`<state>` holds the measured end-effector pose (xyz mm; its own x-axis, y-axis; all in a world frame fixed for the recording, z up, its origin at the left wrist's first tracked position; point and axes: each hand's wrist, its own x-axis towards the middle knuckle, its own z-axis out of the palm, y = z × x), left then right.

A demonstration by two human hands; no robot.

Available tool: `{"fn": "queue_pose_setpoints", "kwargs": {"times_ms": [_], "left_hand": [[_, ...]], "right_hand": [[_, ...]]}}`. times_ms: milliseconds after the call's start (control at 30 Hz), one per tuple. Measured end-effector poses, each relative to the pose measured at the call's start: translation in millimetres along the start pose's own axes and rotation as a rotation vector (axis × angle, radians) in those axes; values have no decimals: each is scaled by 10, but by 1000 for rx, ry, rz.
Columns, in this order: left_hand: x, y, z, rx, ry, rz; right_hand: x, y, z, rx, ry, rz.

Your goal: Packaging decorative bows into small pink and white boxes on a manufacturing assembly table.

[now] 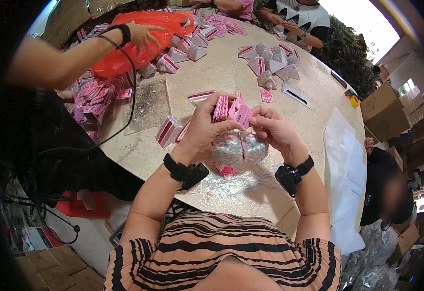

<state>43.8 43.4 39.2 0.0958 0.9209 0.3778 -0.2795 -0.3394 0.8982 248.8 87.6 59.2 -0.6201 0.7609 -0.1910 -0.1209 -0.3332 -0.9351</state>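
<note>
My striped shirt [221, 252] is filling the bottom. I'm closing my left hand [203, 127] on a pink card stack [220, 107], my right hand [272, 128] pinching the pink header [240, 112] above the clear sprinkle bags [240, 149]. Best keeping the fold square, pinching near the edge, bags hanging over the counter [221, 72].

- Single head-worn fisheye view, looking steeply down from above the wearer's chest.
- Close to the hands, left [203, 127] and right [275, 130], at frame centre.
- Faces forward across the round desk [231, 77]; edges bend near the rim.
</note>
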Motion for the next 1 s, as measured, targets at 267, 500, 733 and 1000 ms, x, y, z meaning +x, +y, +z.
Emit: {"fn": "queue_pose_setpoints", "kwargs": {"times_ms": [267, 500, 733, 1000], "left_hand": [[0, 14, 69, 62, -80, -28], [17, 40, 58, -43, -41, -127], [21, 29, 111, -141, -115, -155], [9, -17, 44, -10, -174, -211]], "right_hand": [[99, 208, 66, 40, -95, 55], [-122, -17, 287, -1089, 327, -924], [-58, -75, 233, -1095, 64, -938], [-56, -198, 242, -1145, -35, -811]]}}
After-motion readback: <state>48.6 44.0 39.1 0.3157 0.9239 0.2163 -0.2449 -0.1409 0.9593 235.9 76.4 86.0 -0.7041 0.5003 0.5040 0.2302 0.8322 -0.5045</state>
